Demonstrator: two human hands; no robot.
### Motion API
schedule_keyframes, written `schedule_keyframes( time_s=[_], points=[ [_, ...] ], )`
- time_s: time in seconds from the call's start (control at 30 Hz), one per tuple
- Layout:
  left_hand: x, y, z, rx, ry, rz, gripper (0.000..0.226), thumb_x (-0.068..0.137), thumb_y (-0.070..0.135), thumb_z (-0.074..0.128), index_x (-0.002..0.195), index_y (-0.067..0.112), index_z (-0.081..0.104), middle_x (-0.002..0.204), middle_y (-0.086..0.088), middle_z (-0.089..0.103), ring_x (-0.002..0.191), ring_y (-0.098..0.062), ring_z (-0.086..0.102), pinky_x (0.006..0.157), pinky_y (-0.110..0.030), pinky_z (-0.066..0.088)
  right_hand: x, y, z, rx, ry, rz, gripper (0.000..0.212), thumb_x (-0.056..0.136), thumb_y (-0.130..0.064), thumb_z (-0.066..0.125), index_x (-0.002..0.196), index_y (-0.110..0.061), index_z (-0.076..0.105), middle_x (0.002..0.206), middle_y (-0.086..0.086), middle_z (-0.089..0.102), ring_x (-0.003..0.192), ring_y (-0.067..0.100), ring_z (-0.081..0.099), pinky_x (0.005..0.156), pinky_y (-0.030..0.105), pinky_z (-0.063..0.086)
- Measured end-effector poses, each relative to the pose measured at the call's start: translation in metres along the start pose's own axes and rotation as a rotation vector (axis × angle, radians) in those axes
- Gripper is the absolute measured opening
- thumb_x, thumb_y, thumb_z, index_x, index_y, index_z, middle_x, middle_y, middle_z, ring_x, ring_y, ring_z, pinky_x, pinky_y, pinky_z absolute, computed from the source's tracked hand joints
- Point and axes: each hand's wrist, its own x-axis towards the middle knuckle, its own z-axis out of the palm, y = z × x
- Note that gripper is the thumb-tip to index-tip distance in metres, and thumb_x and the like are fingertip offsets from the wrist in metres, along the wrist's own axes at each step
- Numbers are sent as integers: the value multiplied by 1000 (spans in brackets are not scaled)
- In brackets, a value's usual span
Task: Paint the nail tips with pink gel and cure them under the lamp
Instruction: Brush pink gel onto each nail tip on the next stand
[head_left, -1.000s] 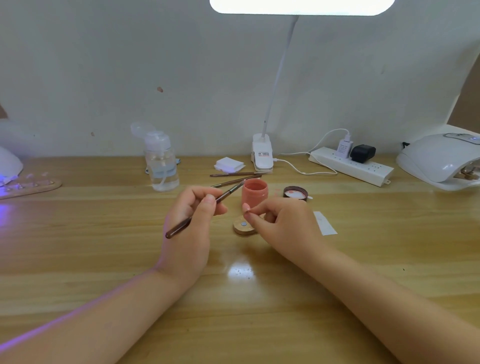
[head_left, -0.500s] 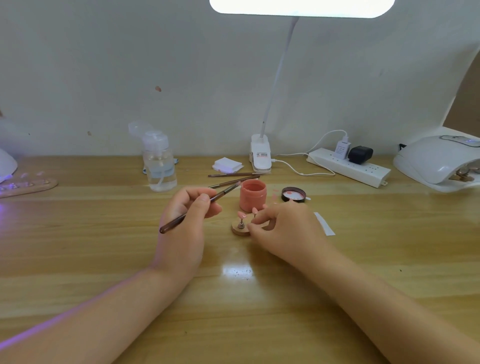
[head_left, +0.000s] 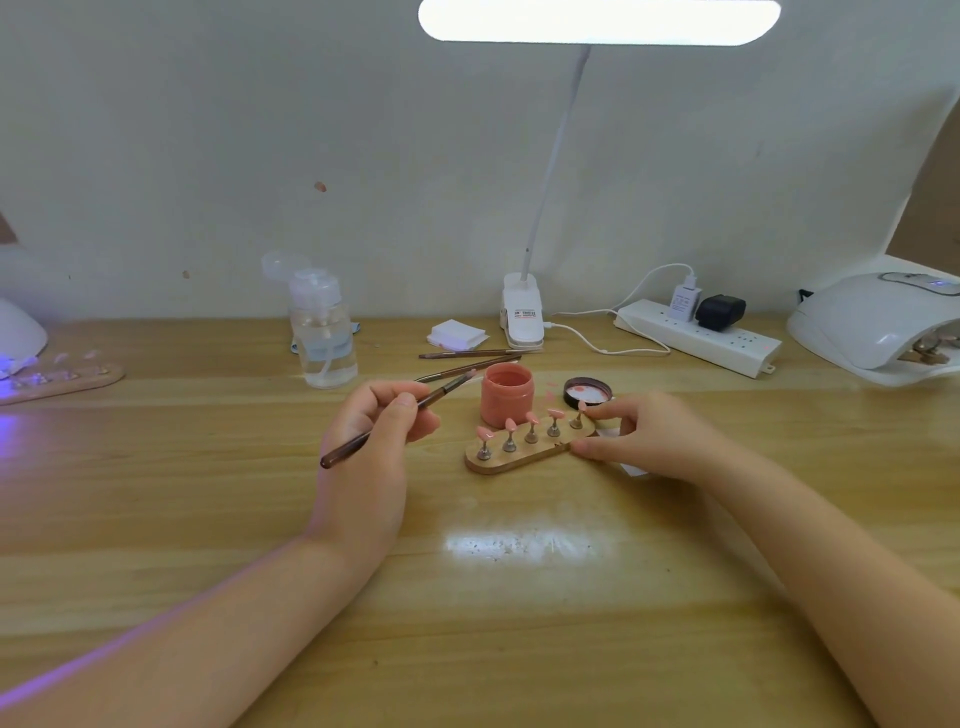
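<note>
Far left: a second wooden strip (head_left: 62, 376) of tips lies by a white dome (head_left: 18, 338) giving off violet light, well apart from the work.
Bottle: a clear pump bottle (head_left: 323, 332) stands behind the left hand, out of the way.
Left hand: the left hand (head_left: 376, 431) pinches a slim brown brush (head_left: 395, 418), fingers curled round the shaft, bristle end angled up toward the jar.
Spare brushes: two more brushes (head_left: 470, 358) lie behind the jar, near a white pad stack (head_left: 457, 335).
Gel jar: the open pink jar (head_left: 507, 394) stands just behind the holder, its dark lid (head_left: 587, 392) to the right.
Task thing: the wooden holder (head_left: 519, 457) sits mid-table between the hands, carrying five pink nail tips (head_left: 530, 418) on small metal stands.
Handling: it looks light and stiff, and wet gel would smear (judging by the glossy pink), so hold the wood edge, never the tips.
Right hand: the right hand (head_left: 644, 436) pinches the holder's right end, forefinger just beside the last tip, thumb at the front edge.
Right side: a power strip (head_left: 696, 338) and its cable lie behind.
Lamp: the white curing lamp (head_left: 878, 327) sits far right; something already lies in its mouth, which may crowd the holder.
In the way: the lid and a paper slip (head_left: 634, 467) under the right hand lie on the likely path.
</note>
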Motion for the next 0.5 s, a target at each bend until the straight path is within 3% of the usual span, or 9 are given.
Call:
schedule_keyframes(
  time_s=[0.17, 0.23, 0.33, 0.5],
  points=[
    [0, -3, 2, -64, -65, -32, 21, 87, 20, 54, 79, 25, 73, 79, 4, 69, 80, -13, 67, 92, -43, 54, -3, 4, 0, 76, 15, -38, 60, 63, -71, 70, 116, -41, 65, 70, -15, 54, 62, 1, 50, 55, 23, 31],
    [-2, -2, 4, -88, -112, -45, 21, 83, 23, 53, 78, 26, 73, 76, 3, 67, 80, -13, 67, 86, -42, 56, -5, 4, 1, 156, 25, -54, 65, 50, -75, 72, 103, -39, 71, 65, -14, 54, 55, 1, 48, 53, 21, 30],
    [-6, -3, 6, -107, -137, -59, 20, 83, 26, 53, 79, 27, 73, 74, 2, 67, 87, -18, 68, 88, -47, 57, -5, 5, 4, 225, 35, -103, 71, 34, -79, 68, 89, -35, 71, 67, -12, 57, 57, 2, 50, 56, 21, 35],
    [-9, -3, 8, -127, -145, -40, 19, 84, 27, 54, 80, 32, 72, 80, 11, 67, 90, -11, 65, 92, -48, 54, -6, 2, 2, 152, -16, -148, 86, 34, -87, 59, 109, -45, 65, 72, -13, 55, 66, 3, 54, 59, 24, 37]
  ],
)
